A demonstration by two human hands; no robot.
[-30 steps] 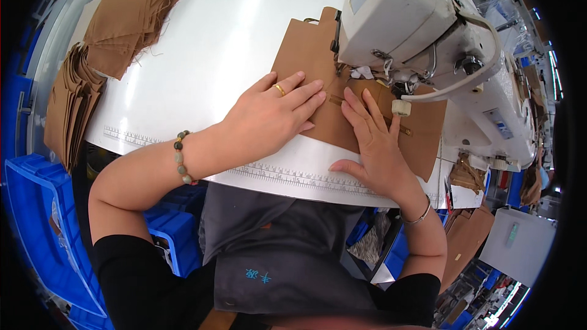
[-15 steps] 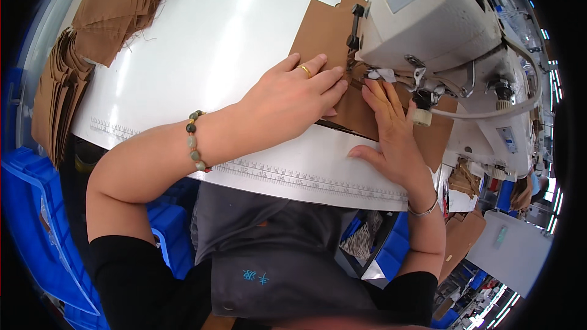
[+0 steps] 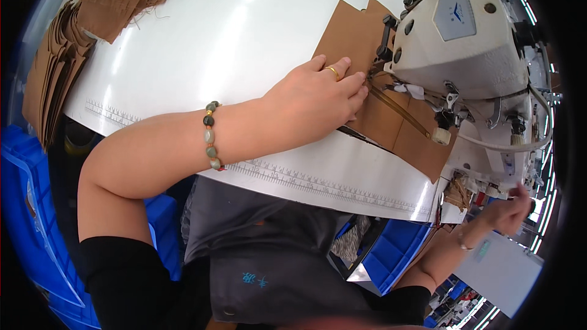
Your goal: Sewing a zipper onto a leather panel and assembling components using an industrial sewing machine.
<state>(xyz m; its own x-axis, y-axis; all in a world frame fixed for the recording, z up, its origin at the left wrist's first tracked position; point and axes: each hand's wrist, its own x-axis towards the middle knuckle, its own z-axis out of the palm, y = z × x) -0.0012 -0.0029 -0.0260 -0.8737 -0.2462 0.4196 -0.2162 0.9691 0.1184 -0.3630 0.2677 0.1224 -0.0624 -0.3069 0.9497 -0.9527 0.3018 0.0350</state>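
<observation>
Brown fabric (image 3: 351, 30) lies under the head of a white sewing machine (image 3: 452, 36). My left hand (image 3: 324, 95) rests flat on this fabric, its fingers stretched out beside the needle area. A narrow dark strip with a golden sheen (image 3: 400, 112), perhaps a zipper, runs slantwise across the fabric right of the needle. Out at the far right, beyond the table edge, is my right hand (image 3: 510, 211), away from the fabric. Its fingers look curled, but they are small and blurred, and I cannot make out anything in them.
Stacks of brown cut pieces (image 3: 58, 67) hang over the table's left edge. A printed ruler scale (image 3: 293, 180) follows the front edge of the white table (image 3: 214, 43). Blue bins (image 3: 36, 208) stand at lower left, and another blue bin (image 3: 394, 253) sits below the table.
My right hand has left the fabric and swung out to the right, uncovering the strip. My left hand stays on the fabric. The whole view has shifted slightly.
</observation>
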